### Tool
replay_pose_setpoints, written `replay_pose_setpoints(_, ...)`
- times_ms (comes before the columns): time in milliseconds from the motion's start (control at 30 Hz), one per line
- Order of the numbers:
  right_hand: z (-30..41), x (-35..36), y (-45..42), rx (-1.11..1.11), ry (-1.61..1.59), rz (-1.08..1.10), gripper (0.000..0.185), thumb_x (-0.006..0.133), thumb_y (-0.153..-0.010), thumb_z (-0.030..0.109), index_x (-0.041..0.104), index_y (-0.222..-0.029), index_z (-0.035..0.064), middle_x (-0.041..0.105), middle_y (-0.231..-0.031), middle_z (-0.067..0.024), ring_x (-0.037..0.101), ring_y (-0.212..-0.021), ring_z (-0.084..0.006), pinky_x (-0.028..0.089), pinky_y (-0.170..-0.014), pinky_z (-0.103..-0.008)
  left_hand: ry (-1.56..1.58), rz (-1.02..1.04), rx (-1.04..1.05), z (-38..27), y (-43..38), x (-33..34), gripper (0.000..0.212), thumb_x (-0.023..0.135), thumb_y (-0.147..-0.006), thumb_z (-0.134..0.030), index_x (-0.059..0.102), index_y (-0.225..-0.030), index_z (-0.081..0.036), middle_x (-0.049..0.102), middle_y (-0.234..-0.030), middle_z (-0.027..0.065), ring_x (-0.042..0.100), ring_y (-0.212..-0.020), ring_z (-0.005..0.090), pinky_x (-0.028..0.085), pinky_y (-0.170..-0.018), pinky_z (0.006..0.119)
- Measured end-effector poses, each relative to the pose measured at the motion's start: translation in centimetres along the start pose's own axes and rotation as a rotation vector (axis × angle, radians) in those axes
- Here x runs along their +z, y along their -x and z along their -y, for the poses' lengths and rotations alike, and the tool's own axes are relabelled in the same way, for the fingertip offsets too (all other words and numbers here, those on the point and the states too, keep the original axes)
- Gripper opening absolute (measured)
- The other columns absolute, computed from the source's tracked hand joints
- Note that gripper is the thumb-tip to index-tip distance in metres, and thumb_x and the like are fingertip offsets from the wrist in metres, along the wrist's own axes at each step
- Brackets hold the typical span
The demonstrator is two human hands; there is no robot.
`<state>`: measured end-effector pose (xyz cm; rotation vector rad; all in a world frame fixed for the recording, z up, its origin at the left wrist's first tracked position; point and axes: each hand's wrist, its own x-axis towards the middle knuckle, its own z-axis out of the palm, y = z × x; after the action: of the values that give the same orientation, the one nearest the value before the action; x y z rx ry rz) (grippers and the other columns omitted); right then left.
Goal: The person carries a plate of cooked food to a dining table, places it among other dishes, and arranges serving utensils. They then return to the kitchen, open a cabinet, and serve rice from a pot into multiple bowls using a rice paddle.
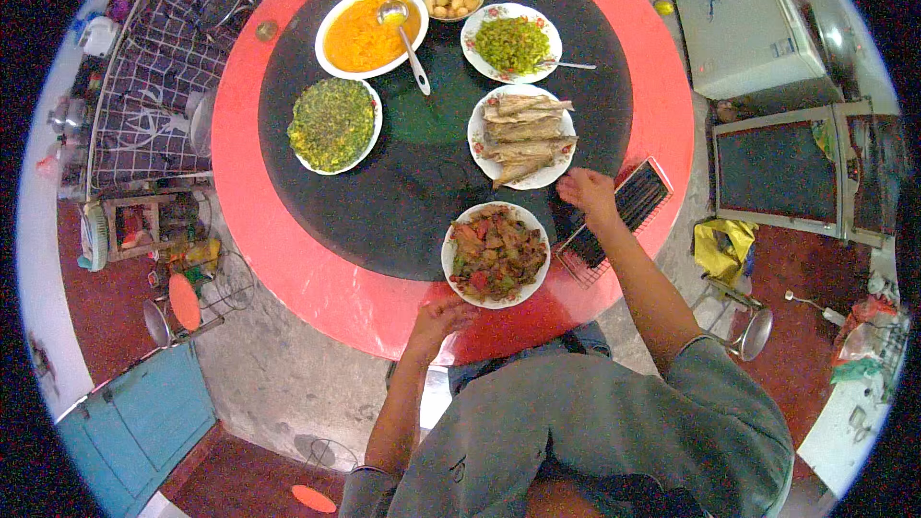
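Note:
My left hand [445, 322] is at the near edge of the round red table [345, 316], close to the lower rim of a plate of stir-fried meat and vegetables [496, 252]. Nothing shows in its fingers. My right hand [588, 194] is beside a floral plate [481, 171] of whole cooked fish [529, 133], its fingers loosely bent and seemingly holding nothing. Whether it touches the dark turntable [424, 208] is unclear. Right beside that wrist lies a wire rack of dark chopsticks [640, 198].
Farther back on the turntable are an orange soup bowl with a ladle [374, 32], a green herb omelette [332, 126], chopped greens [512, 45] with a spoon, and a small bowl of chunks [452, 1]. A refrigerator [748, 21] and stool [755, 334] stand right; a blue door [140, 432] is lower left.

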<state>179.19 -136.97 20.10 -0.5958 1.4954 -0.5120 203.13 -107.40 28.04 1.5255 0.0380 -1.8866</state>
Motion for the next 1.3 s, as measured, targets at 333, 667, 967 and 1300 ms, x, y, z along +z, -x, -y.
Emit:
replay_pose_setpoints(333,0.2,2.2,9.9,-0.204,0.786,0.239,0.058,0.04,-0.097,0.05,0.069,-0.094,-0.0002,0.068,-0.087,-0.023,0.066,-0.086,-0.0399,0.05,-0.079,-0.0459,-0.024,-0.051,0.048,-4.4,-1.2,0.2,0.047,0.059,-0.09,-0.018,0.052,-0.131,0.003,0.066,-0.11,0.011,0.065,-0.096,0.0188,0.054,-0.084,0.032)
replay_pose_setpoints(667,1.8,10.7,8.8,-0.353,0.873,0.387,0.054,0.038,-0.097,0.051,0.066,-0.107,0.006,0.068,-0.101,-0.0215,0.064,-0.095,-0.0419,0.05,-0.085,-0.0477,-0.038,-0.2,0.08,-3.5,-0.5,-4.9,0.045,0.052,-0.086,-0.007,0.054,-0.13,-0.001,0.063,-0.118,0.0088,0.059,-0.111,0.0192,0.048,-0.09,0.03)
replay_pose_setpoints(967,2.8,16.8,5.7,-0.593,1.147,0.427,0.061,0.036,-0.097,0.05,0.066,-0.105,-0.0022,0.066,-0.088,-0.0292,0.064,-0.088,-0.0446,0.049,-0.079,-0.0488,-0.139,-0.205,0.288,-3.4,-4.0,-6.9,0.056,0.05,-0.082,0.0,0.05,-0.137,-0.003,0.063,-0.12,0.0075,0.059,-0.109,0.0175,0.045,-0.093,0.03)
replay_pose_setpoints(1300,5.9,20.5,6.3,-0.884,1.2,0.305,0.063,0.036,-0.098,0.052,0.06,-0.116,-0.0037,0.065,-0.107,-0.0264,0.063,-0.101,-0.0418,0.048,-0.09,-0.0474,0.044,-0.187,0.498,-0.9,-9.1,-7.5,0.064,0.05,-0.087,0.001,0.034,-0.148,-0.008,0.065,-0.108,0.0092,0.061,-0.094,0.0153,0.05,-0.082,0.029)
